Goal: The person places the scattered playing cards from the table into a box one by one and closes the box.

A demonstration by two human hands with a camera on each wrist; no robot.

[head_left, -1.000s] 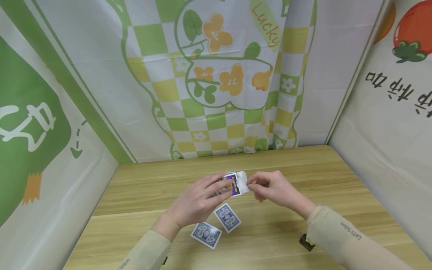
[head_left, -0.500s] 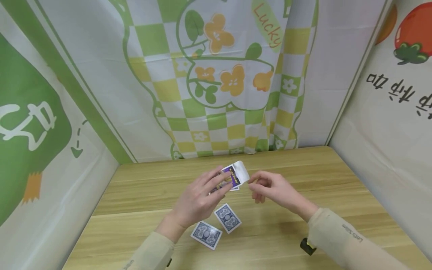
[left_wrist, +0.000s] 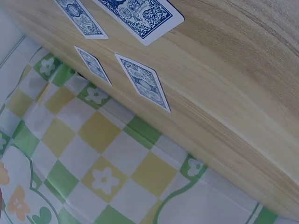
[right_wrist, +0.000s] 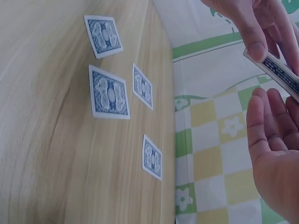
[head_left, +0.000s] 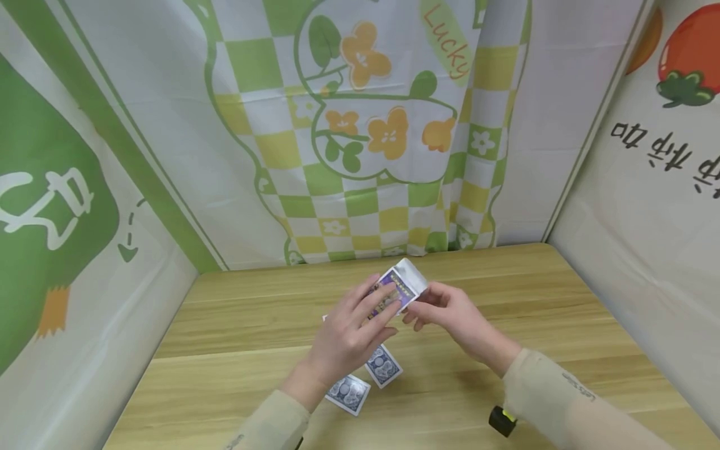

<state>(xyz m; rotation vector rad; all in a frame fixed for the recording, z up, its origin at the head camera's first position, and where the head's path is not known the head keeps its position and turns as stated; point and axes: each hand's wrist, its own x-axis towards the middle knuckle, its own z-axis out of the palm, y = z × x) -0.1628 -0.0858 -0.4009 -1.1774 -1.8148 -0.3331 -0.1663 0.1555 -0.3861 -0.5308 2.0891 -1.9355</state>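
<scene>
Left hand [head_left: 350, 330] holds the card box [head_left: 406, 292], fingers laid across its purple printed face, thumb beneath; right hand [head_left: 450, 314] at the flap end, thumb by the box's near corner, palm loosely cupped in the right wrist view; can't tell if it pinches anything; box is raised above the desk [head_left: 247, 325], tilted, white flap [head_left: 412, 275] out towards the far right corner; step in hand looks like working at the box's open end; next move seems to call for a steady left grip and right fingertips placed cleanly at flap or opening; below, four blue-backed cards [right_wrist: 110, 92] lie apart, backs up; head view shows two nearer the body than the box; beyond the desk's far edge, checked curtain [head_left: 360, 203].
</scene>
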